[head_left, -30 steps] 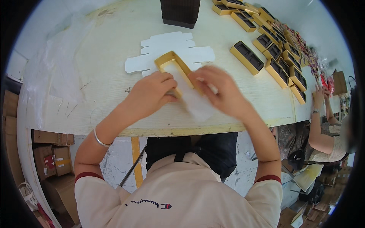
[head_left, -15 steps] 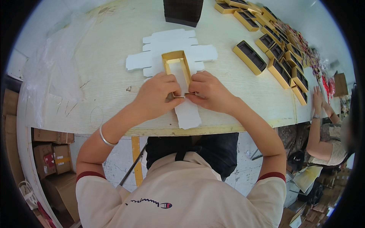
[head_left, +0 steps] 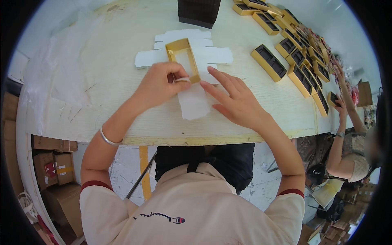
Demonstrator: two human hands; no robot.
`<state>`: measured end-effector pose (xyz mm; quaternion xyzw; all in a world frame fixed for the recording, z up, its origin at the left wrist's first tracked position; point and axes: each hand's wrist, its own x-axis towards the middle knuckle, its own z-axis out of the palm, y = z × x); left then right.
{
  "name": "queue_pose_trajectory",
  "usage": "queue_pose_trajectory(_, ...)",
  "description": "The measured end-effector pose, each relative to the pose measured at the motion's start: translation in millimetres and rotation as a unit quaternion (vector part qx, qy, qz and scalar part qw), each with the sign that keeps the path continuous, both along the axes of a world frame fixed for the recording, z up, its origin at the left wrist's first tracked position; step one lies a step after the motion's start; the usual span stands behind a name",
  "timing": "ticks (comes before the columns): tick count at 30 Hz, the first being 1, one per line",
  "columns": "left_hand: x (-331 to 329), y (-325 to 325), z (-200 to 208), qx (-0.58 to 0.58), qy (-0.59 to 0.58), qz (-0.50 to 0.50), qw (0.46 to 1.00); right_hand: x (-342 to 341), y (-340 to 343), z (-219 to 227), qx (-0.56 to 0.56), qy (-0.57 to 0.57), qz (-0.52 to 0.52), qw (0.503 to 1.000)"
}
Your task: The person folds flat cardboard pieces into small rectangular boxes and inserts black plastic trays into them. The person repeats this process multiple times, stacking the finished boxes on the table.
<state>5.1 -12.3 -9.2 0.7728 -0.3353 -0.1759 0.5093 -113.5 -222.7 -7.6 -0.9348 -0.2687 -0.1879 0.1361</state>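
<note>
A gold cardboard box [head_left: 193, 67] with folded-up walls stands at the middle of the table, tilted a little to the left. At its near end my left hand [head_left: 161, 83] pinches the wall between thumb and fingers. My right hand [head_left: 239, 96] is open beside the near right corner, its fingers spread; whether a fingertip touches the box I cannot tell. A white flap [head_left: 192, 104] stretches from the box toward me, flat or nearly so. Under and behind the box lie flat white die-cut card blanks [head_left: 220, 55].
A dark block-like stack [head_left: 198, 14] stands at the back. One gold box with a black insert [head_left: 268, 63] lies right of the blanks, near many similar boxes [head_left: 300, 79]. Clear plastic film [head_left: 67, 69] lies left. At far right, another person's hand [head_left: 342, 107] touches a small box.
The gold box has moved away from me and slightly left, turning a little. My right hand has let go and opened. The other person's hands have moved apart, one onto a box.
</note>
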Motion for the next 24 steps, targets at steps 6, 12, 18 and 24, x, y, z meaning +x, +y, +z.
queue_pose_trajectory(6, 26, -11, -5, 0.048, -0.051, -0.067, 0.995, 46, 0, -19, 0.010, -0.086, 0.053, 0.995)
queue_pose_trajectory(12, 42, 2, -9, 0.014, 0.128, -0.095, 0.987, 71, 14, -18, 0.352, 0.078, 0.003, 0.933)
queue_pose_trajectory(18, 26, -7, -19, -0.019, -0.012, -0.039, 0.999, 74, 26, -25, 0.357, 0.098, -0.046, 0.928)
queue_pose_trajectory(24, 14, -6, -27, -0.027, -0.156, -0.005, 0.987, 72, 21, -29, 0.084, -0.074, 0.027, 0.993)
